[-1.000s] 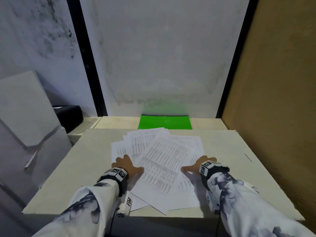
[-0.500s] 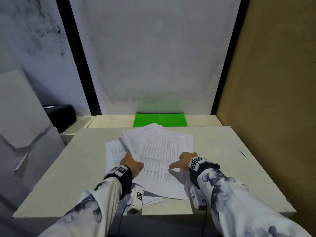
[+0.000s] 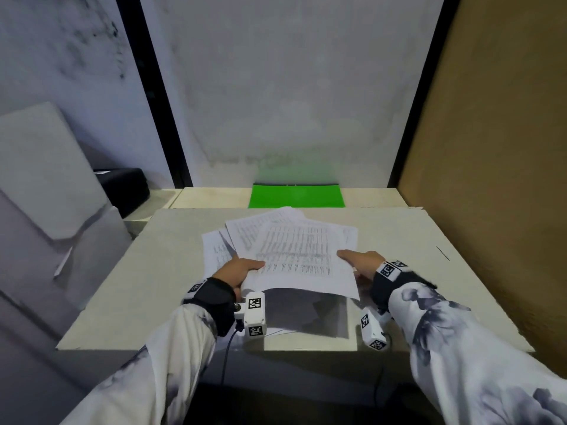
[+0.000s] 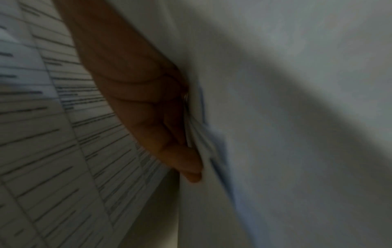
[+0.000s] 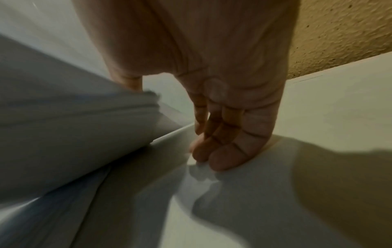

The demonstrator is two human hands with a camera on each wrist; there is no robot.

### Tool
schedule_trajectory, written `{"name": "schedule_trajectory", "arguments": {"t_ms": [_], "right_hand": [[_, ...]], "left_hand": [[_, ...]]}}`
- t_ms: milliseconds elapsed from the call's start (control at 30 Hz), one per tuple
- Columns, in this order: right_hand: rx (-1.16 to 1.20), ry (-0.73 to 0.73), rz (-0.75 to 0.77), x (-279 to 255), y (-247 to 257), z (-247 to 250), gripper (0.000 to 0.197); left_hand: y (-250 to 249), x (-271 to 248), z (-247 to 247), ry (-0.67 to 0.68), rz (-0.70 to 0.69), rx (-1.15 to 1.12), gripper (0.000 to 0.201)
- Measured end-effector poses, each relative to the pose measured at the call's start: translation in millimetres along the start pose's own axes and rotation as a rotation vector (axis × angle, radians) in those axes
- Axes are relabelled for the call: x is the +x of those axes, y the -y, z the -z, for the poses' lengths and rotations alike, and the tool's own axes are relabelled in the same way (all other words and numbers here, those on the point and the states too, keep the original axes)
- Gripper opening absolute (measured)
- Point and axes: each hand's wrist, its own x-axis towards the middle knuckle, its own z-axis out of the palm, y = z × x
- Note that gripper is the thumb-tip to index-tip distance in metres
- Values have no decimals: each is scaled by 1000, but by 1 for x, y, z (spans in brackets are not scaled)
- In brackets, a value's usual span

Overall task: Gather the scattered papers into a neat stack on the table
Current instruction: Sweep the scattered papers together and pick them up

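Observation:
Several printed papers (image 3: 294, 253) lie overlapped mid-table, their near edge raised off the white table (image 3: 429, 271) and casting a shadow. My left hand (image 3: 239, 271) grips the pile's near left corner, thumb on top; the left wrist view shows its fingers (image 4: 152, 117) under the papers (image 4: 275, 117). My right hand (image 3: 362, 265) is at the right edge with its thumb on top. In the right wrist view the thumb (image 5: 129, 82) meets the paper edge (image 5: 84, 117) while the nearly straight fingers (image 5: 222, 142) touch the surface below, apart from the raised sheets.
One sheet (image 3: 214, 256) pokes out flat at the left of the pile, and more lie in shadow beneath it (image 3: 306, 317). A green folder (image 3: 296, 196) sits at the table's back edge. A brown board (image 3: 491, 179) walls the right side; grey blocks (image 3: 46, 179) and a black object (image 3: 129, 185) stand left.
Both hands slid inward and drew the spread papers into a tighter pile. The pile's near edge has risen off the table, with the left thumb now on top.

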Motion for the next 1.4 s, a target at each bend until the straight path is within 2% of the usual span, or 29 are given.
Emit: {"name": "schedule_trajectory", "arguments": {"t_ms": [67,133,167,233,333,433,467,533,567,633,700,767,800,833,900,967,1000,1067,1100,1133,1200,1300,1400], "right_hand": [[193,113,-43,-2,-4,-5,50],[384,237,-57,-8,-9,-11,48],[445,266,-59,-10,-10,-11,55],[441,261,-35,-14,-11,-10,55],[355,252,19,-17,-16,-4,34],[301,262,57,-20,-29,-5,34],[279,243,66,-16,-33,-8,42],[293,230,66,2,-45,-18,73],[288,251,61,9,-50,-24,75],[288,246,67,2,-48,-32,54],[292,250,98,-13,-39,-37,37],[174,222,149,-20,-30,-42,49],[100,214,156,-24,-25,-41,48],[51,165,174,-27,-21,-39,39],[111,139,174,-28,-18,-34,30],[215,190,124,-30,-19,-28,30],[262,225,119,-31,-20,-26,32],[244,254,134,-30,-26,-22,33],[210,248,136,-32,-27,-21,43],[214,242,143,-32,-30,-23,51],[314,240,186,-35,-30,-28,41],[369,244,275,-48,-19,-34,40],[414,179,395,-52,-2,-26,38]], "left_hand": [[6,-5,2,63,-29,-77,21],[12,-13,3,114,-76,-79,29],[16,-16,4,126,-99,-58,34],[22,-22,8,161,-122,22,42],[28,-34,18,207,-123,182,50],[29,-40,30,195,-51,361,48],[28,-42,32,176,-41,451,48],[24,-44,31,146,-41,564,48],[22,-42,29,136,-48,508,43],[17,-35,25,50,-69,362,44],[12,-31,22,-19,-83,274,63],[13,-24,19,-44,-122,266,90],[18,-12,21,-66,-162,308,93],[18,-14,17,-66,-193,361,92],[11,-30,6,-10,-234,418,82],[8,-35,7,40,-210,432,63],[8,-33,13,47,-194,440,60],[10,-31,24,42,-146,479,77],[13,-27,28,31,-137,493,84],[14,-27,30,22,-129,471,82],[15,-37,25,47,-135,416,74],[13,-46,13,71,-235,415,81],[-4,-57,10,-2,-413,436,82]]}}
